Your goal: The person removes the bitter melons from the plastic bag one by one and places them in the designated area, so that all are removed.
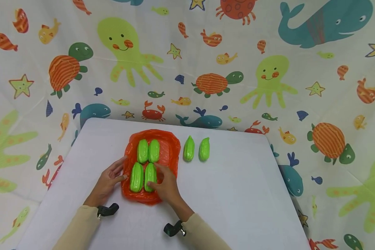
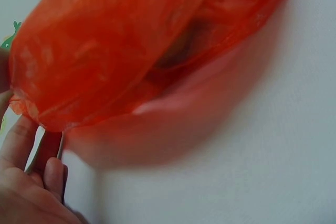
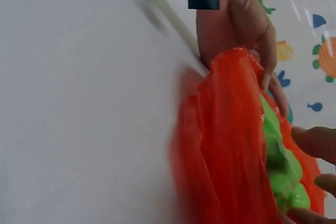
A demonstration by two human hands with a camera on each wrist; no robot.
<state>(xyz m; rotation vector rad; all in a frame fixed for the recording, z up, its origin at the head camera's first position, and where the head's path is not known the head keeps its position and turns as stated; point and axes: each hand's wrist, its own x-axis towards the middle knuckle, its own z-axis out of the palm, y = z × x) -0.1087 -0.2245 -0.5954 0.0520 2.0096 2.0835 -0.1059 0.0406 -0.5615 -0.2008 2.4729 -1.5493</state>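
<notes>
A red tray (image 1: 172, 166), shiny and crinkled like plastic film, lies left of the table's middle. Inside it are several glossy, bright green toy vegetables, long and ridged lengthwise: two at the back, with one (image 1: 142, 151) at left, and two in front. My left hand (image 1: 104, 184) holds the tray's left rim, digits at the red edge in the left wrist view. Over the tray, my right hand (image 1: 167, 185) has thumb and finger at either side of the front right green vegetable (image 1: 150, 173). In the right wrist view, its thumb (image 3: 304, 216) is close against the green.
Two more green vegetables stand side by side right of the tray, the left one (image 1: 189, 148) nearer it. Both lie on the white table (image 1: 237, 194). A curtain (image 1: 172, 93) printed with sea animals hangs behind. Each wrist wears a black camera (image 1: 108, 210).
</notes>
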